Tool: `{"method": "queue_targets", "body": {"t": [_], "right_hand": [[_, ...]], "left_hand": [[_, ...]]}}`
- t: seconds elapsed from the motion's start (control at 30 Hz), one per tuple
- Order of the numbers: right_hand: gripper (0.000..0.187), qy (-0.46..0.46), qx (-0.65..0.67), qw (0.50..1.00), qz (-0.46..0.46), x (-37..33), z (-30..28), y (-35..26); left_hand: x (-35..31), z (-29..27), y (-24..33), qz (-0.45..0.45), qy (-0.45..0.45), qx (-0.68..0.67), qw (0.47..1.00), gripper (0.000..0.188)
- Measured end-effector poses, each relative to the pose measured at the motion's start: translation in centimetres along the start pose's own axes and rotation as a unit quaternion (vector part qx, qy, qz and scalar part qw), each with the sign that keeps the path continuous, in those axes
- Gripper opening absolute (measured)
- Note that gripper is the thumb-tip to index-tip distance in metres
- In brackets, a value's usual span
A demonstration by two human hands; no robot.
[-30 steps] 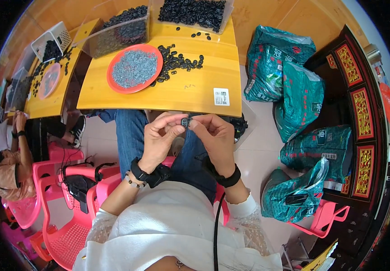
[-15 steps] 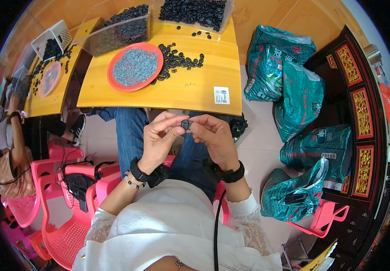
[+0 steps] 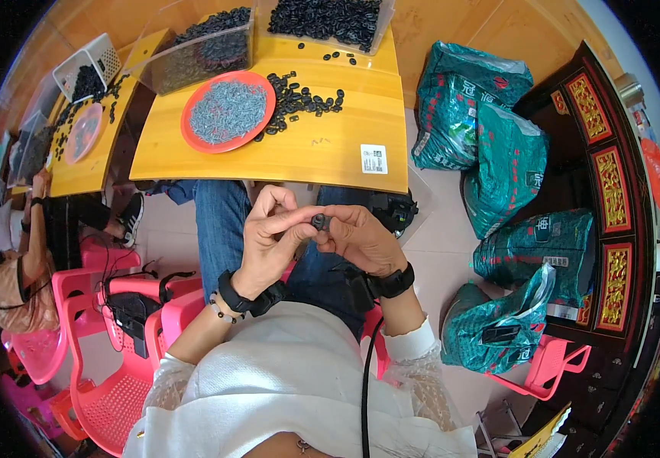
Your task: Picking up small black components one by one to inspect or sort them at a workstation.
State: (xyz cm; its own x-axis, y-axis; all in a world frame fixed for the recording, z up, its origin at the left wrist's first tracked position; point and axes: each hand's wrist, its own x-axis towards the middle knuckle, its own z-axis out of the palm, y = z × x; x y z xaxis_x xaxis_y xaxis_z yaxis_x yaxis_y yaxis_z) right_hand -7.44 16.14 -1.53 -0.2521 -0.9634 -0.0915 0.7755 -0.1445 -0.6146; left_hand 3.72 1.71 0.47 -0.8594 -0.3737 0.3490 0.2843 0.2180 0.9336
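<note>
A small black plastic part (image 3: 320,221) is pinched between the fingertips of both hands, above my lap and just off the table's front edge. My left hand (image 3: 273,233) closes on it with thumb and index finger, the other fingers curled. From the other side my right hand (image 3: 362,238) grips the same part with thumb and fingers. Ahead on the yellow table (image 3: 192,164) a red plate (image 3: 185,122) holds a heap of small grey metal pins. Beside the plate lies a loose scatter of similar black parts (image 3: 297,101).
Two clear bins (image 3: 204,57) of black parts stand at the table's back. Green sacks (image 3: 509,164) stand on the floor to the right, by a dark carved cabinet (image 3: 613,206). Pink chairs (image 3: 120,397) and another person (image 3: 21,278) at a second table are to the left.
Both hands have shifted slightly and turned the black part, which sits a little lower. The person on the left has moved an arm.
</note>
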Motion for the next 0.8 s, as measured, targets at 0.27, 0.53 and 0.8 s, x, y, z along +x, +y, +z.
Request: {"method": "queue_targets", "body": {"t": [0.27,0.53,0.8], "right_hand": [[0.032,-0.004,0.021,1.0,-0.017,0.1,-0.3,0.8],[0.034,-0.013,0.034,0.999,-0.018,0.0,0.1,0.7],[0.037,-0.038,0.047,0.998,-0.014,0.0,-0.6,1.1]], "left_hand": [[-0.2,0.1,0.5,0.029,0.004,0.064,0.998,0.028],[-0.3,0.5,1.1,0.001,0.024,0.001,1.0,0.026],[-0.6,0.3,0.6,0.073,0.021,0.128,0.989,0.027]]}}
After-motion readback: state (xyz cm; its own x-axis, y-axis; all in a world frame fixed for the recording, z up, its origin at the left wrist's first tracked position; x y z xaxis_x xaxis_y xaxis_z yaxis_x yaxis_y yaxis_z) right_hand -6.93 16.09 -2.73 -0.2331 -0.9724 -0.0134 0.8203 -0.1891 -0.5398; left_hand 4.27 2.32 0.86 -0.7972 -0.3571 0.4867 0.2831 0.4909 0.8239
